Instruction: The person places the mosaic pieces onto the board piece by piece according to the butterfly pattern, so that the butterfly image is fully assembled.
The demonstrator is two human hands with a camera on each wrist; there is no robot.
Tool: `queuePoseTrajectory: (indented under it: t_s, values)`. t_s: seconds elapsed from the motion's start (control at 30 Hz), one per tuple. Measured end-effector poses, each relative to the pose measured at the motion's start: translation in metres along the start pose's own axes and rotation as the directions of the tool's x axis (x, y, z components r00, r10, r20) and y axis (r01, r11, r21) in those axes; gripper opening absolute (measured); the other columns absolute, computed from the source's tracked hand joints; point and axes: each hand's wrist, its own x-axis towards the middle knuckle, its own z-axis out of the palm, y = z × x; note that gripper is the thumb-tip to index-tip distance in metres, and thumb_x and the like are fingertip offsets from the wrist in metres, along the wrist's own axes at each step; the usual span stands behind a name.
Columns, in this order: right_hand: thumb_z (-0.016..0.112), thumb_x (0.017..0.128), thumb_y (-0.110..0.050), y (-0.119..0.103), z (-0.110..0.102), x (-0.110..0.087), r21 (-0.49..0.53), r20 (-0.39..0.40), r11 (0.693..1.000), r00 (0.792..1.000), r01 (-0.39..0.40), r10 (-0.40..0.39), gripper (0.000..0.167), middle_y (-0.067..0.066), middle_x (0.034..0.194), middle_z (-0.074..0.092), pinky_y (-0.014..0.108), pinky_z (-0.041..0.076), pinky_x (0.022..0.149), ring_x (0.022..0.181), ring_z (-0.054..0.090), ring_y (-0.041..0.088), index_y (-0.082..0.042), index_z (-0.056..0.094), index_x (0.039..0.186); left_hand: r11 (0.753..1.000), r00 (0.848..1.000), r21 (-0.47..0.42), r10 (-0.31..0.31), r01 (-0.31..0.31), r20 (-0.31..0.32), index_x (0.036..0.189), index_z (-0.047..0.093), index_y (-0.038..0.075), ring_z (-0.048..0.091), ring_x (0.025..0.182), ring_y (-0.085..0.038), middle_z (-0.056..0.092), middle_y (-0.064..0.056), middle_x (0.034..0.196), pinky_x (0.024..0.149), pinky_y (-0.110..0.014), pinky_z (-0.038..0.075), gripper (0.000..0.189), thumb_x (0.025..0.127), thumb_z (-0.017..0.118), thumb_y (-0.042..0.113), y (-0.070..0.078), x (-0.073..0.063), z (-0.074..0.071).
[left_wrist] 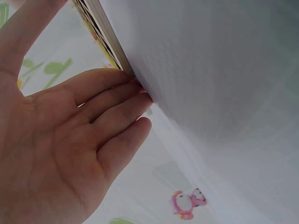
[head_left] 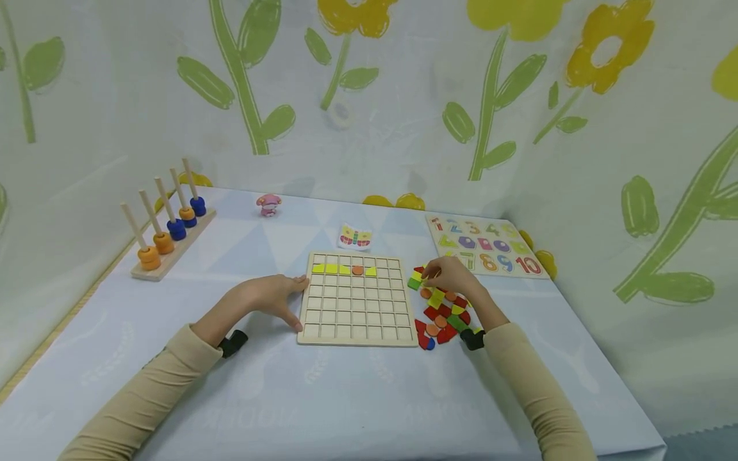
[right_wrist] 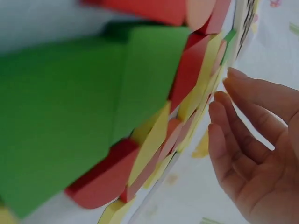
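A wooden grid board (head_left: 359,342) lies mid-table with a row of yellow pieces (head_left: 331,269) and one orange disc (head_left: 357,271) in its second row. At its left edge is my left hand (head_left: 275,298), thumb and fingers spread along the side. The left wrist view shows the straight fingertips (left_wrist: 140,105) right at the board's edge. Over the far end of a pile of coloured shape pieces (head_left: 442,314), right of the board, is my right hand (head_left: 451,275). Its fingers are loosely bent, and nothing shows between them in the right wrist view.
Behind the board lies a small pattern card (head_left: 355,237) with a butterfly. A number puzzle board (head_left: 490,246) is at the back right, a pink figurine (head_left: 268,205) at the back. On the left stands a wooden peg rack (head_left: 173,246) with orange and blue rings.
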Motion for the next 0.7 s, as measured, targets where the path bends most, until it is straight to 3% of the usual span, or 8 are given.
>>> queuePoseTrajectory:
  t_s: [0.23,0.5,0.7]
  values:
    - [0.075,0.085,-0.016,0.0038,0.0053,0.0005,-0.02,0.002,0.999,1.0,-0.025,0.025,0.021,0.007,0.085,0.063,0.03,0.05,0.065,0.072,0.056,0.021,-0.001,0.069,0.099,1.0,1.0,-0.023,0.003,-0.003,0.001,0.147,0.03,-0.005,0.025,0.141,-0.037,0.025,-0.019,0.155,0.113,-0.049,0.024,0.105,0.072,0.081,0.049,0.0008,-0.0021,-0.0003]
    - [0.077,0.083,-0.015,0.0012,0.006,0.0005,-0.026,0.004,0.997,0.998,-0.066,0.066,0.027,0.01,0.091,0.064,0.035,0.053,0.073,0.078,0.058,0.023,0.001,0.066,0.102,1.0,1.0,-0.017,0.004,-0.004,0.001,0.147,0.03,-0.005,0.025,0.141,-0.037,0.025,-0.02,0.155,0.113,-0.049,0.024,0.105,0.072,0.081,0.049,0.0019,-0.0024,-0.0013]
    - [0.077,0.082,-0.011,-0.0006,0.0058,0.0009,0.026,0.026,0.997,0.997,-0.068,0.068,0.024,0.011,0.097,0.063,0.037,0.053,0.078,0.086,0.058,0.025,-0.002,0.06,0.098,1.0,1.0,-0.013,0.004,-0.004,0.0,0.147,0.031,-0.005,0.025,0.141,-0.037,0.025,-0.019,0.155,0.113,-0.049,0.023,0.104,0.072,0.081,0.048,0.0023,-0.003,-0.0018]
